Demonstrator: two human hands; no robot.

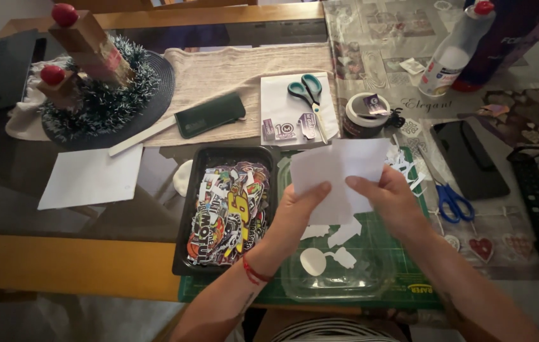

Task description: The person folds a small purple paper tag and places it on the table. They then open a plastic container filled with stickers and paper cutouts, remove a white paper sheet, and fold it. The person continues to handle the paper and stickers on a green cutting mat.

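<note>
My left hand (pixel 295 212) and my right hand (pixel 391 201) both hold a white sheet of paper (pixel 340 170) with cut-out gaps, raised over a clear plastic tray (pixel 371 285). White paper scraps (pixel 329 256) lie in that tray. The tray stands on a green cutting mat (pixel 409 278). Left of my left hand is a black tray (pixel 188 209) full of colourful cut stickers (pixel 231 212). A red cord is tied round my left wrist.
Teal scissors (pixel 307 92) lie on a white sticker sheet (pixel 275 107); blue scissors (pixel 454 202), a phone (pixel 469 161), a remote (pixel 538 202), a jar (pixel 365 114), a spray bottle (pixel 453 50), a dark case (pixel 209 115), blank paper (pixel 92 177) and a tinsel decoration (pixel 98 82) surround them.
</note>
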